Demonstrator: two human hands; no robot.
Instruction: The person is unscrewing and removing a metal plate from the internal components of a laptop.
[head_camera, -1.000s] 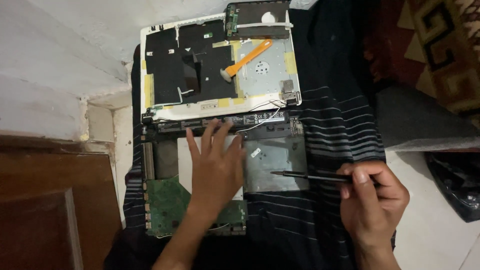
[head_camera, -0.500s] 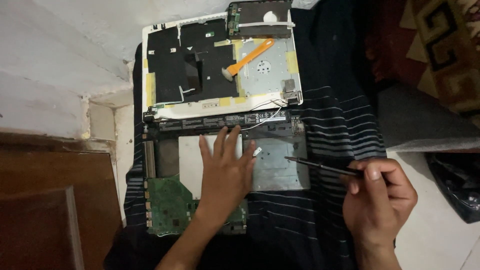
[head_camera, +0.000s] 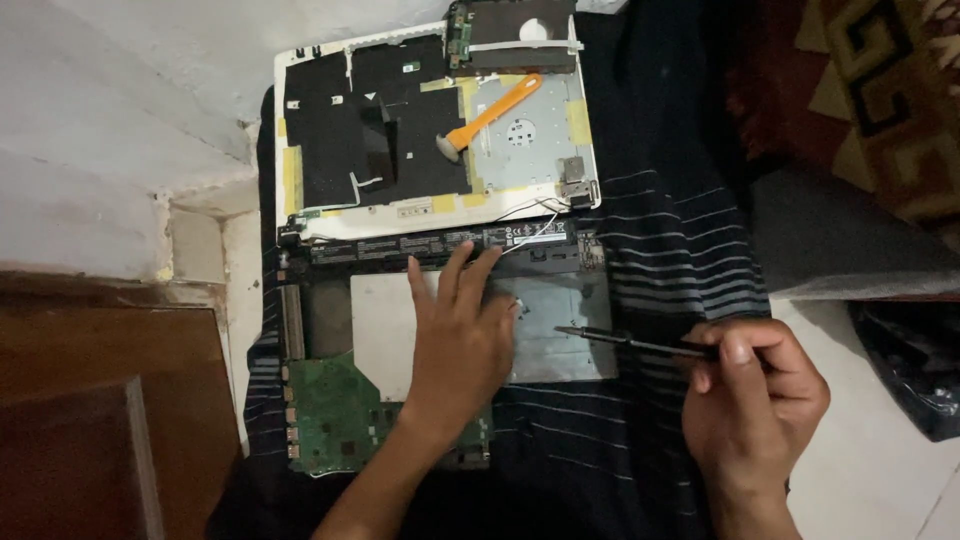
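So the opened laptop base (head_camera: 440, 330) is lying on a dark striped cloth (head_camera: 680, 250), with the lid half (head_camera: 430, 130) folded out flat above it. The left hand (head_camera: 462, 345) is flat on the middle of the base, fingers spread, tips up near the long black battery strip (head_camera: 430, 245). The right hand (head_camera: 750, 390) is pinching a thin black screwdriver (head_camera: 630, 343) between thumb and fingers, tip pointing left, just over the grey metal plate (head_camera: 560, 340) on the right side of the base.

To do this bit well I'd say: keep that left palm pressing down so the base doesn't slide on the cloth, and bring the tip straight down into the screw head, not at a slant. The light looks dim, so go slow. Mind the loose white wires (head_camera: 535, 225) by the hinge, easy to snag. The green board (head_camera: 340, 410) sits bottom left, best not to lean on it. An orange pry tool (head_camera: 490, 112) lies on the lid half.
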